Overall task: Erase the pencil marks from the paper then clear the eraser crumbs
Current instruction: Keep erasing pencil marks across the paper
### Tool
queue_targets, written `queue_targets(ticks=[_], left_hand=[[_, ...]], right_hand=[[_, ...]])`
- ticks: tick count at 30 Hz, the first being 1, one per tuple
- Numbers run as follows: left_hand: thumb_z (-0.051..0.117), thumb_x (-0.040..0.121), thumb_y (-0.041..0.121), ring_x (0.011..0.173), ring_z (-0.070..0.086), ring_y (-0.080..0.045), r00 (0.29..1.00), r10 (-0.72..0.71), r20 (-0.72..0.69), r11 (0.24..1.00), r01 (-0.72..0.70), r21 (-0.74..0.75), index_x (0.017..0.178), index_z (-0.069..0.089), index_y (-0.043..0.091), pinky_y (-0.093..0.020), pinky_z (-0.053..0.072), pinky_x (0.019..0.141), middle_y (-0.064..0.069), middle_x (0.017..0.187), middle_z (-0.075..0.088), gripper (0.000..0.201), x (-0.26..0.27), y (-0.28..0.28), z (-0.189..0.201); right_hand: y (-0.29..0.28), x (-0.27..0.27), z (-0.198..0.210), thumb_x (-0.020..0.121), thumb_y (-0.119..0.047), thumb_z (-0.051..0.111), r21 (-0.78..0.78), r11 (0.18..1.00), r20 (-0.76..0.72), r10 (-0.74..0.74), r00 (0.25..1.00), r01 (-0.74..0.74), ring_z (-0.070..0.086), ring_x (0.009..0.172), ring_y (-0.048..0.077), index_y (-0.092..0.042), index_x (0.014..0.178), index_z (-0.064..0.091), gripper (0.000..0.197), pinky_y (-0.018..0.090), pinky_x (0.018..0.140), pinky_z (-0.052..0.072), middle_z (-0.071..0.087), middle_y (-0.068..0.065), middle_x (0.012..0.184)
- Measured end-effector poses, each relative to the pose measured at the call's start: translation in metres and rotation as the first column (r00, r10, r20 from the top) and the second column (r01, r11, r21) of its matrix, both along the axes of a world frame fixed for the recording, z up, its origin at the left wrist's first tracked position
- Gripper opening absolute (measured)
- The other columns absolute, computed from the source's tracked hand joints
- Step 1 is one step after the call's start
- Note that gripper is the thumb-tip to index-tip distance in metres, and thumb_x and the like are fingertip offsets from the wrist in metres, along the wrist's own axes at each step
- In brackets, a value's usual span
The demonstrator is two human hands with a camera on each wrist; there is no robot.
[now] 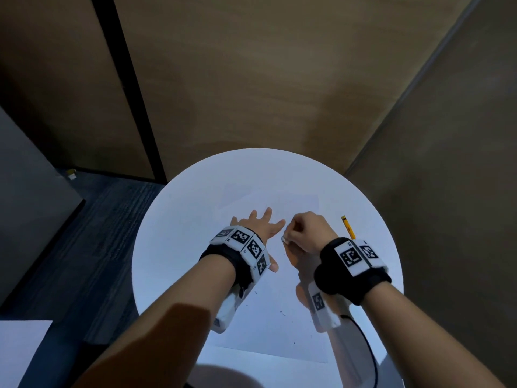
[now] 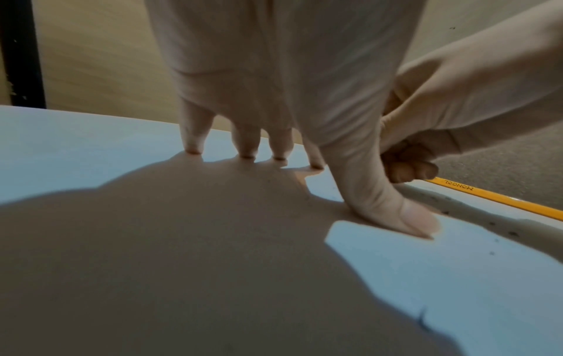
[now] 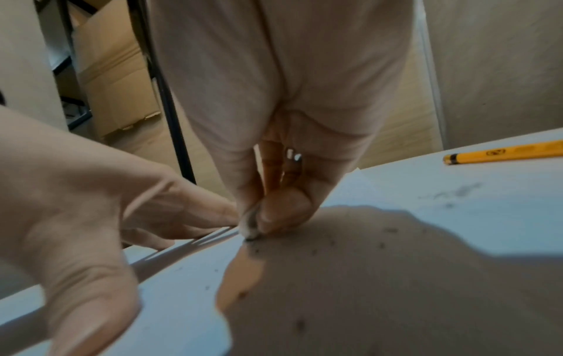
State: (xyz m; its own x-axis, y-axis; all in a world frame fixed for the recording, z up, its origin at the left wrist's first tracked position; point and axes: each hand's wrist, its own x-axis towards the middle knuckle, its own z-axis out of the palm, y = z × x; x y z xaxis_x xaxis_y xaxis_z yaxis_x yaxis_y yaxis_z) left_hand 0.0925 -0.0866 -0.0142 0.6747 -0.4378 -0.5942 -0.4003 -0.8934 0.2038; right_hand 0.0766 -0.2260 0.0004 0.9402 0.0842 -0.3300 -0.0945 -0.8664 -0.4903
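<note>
A white sheet of paper [image 1: 268, 326] lies on the round white table [image 1: 173, 219]. My left hand [image 1: 258, 228] is spread flat on the paper, its fingertips [image 2: 248, 155] and thumb pressing down. Just to its right, my right hand [image 1: 303, 233] pinches a small white eraser [image 3: 250, 225] between thumb and fingers, the eraser's tip on the paper. Dark eraser crumbs [image 3: 307, 250] are scattered on the sheet around and below the eraser. Faint pencil marks [image 3: 457, 192] remain on the paper to the right.
A yellow pencil [image 1: 348, 227] lies on the table right of my right hand, also seen as the pencil [image 3: 502, 154]. Brown panel walls stand behind the table. Cardboard boxes [image 3: 112, 79] sit beyond the table's far edge. A cable [image 1: 369, 351] trails from my right wrist.
</note>
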Motion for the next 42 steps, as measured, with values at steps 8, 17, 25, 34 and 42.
queue_targets(ticks=[8,17,25,34,42], left_hand=[[0.072,0.078,0.048,0.145,-0.007,-0.033,1.000,0.000,0.004,1.000,0.000,-0.002,0.150,-0.006,0.035,-0.061,0.008,0.111,-0.002,0.158,-0.017,0.107,0.000,0.000,0.000],[0.072,0.077,0.050,0.145,-0.007,-0.033,1.000,-0.005,-0.001,1.000,0.005,0.002,0.150,-0.007,0.035,-0.061,0.007,0.111,-0.002,0.158,-0.018,0.109,0.000,0.001,-0.002],[0.072,0.076,0.051,0.145,-0.007,-0.034,1.000,-0.004,-0.005,1.000,0.004,-0.014,0.150,-0.006,0.035,-0.062,0.007,0.111,-0.003,0.158,-0.018,0.109,0.001,0.001,-0.002],[0.071,0.077,0.051,0.145,-0.007,-0.033,1.000,-0.004,-0.003,1.000,0.004,-0.024,0.150,-0.006,0.036,-0.062,0.006,0.111,-0.002,0.158,-0.018,0.108,0.001,0.002,-0.003],[0.075,0.072,0.051,0.146,-0.005,-0.029,0.999,0.043,0.017,0.996,-0.041,-0.076,0.151,-0.007,0.030,-0.060,0.007,0.112,0.003,0.158,-0.015,0.116,0.002,0.004,-0.011]], right_hand=[[-0.003,-0.011,0.001,0.083,-0.011,0.061,-0.011,0.997,-0.094,0.070,0.993,-0.071,0.053,0.066,0.006,-0.017,0.069,0.055,0.015,0.013,0.052,0.033,0.059,-0.003,0.076],[0.001,-0.014,-0.002,0.083,-0.012,0.061,0.001,0.999,-0.120,0.047,0.992,-0.047,0.053,0.067,0.010,-0.016,0.071,0.056,0.014,0.014,0.051,0.035,0.060,-0.001,0.076],[0.008,-0.015,-0.011,0.084,-0.013,0.061,0.059,0.993,0.030,-0.103,0.994,0.101,0.055,0.076,0.015,-0.007,0.081,0.061,0.007,0.013,0.054,0.037,0.067,0.008,0.090],[0.011,-0.014,-0.013,0.086,-0.013,0.058,0.056,0.985,0.084,-0.170,0.982,0.165,0.052,0.077,0.016,-0.005,0.084,0.062,0.009,0.014,0.052,0.034,0.067,0.009,0.092],[0.015,-0.002,-0.004,0.086,-0.013,0.058,-0.008,0.999,0.062,-0.037,0.997,0.038,0.049,0.077,0.014,-0.006,0.084,0.062,0.008,0.013,0.051,0.032,0.065,0.007,0.091]])
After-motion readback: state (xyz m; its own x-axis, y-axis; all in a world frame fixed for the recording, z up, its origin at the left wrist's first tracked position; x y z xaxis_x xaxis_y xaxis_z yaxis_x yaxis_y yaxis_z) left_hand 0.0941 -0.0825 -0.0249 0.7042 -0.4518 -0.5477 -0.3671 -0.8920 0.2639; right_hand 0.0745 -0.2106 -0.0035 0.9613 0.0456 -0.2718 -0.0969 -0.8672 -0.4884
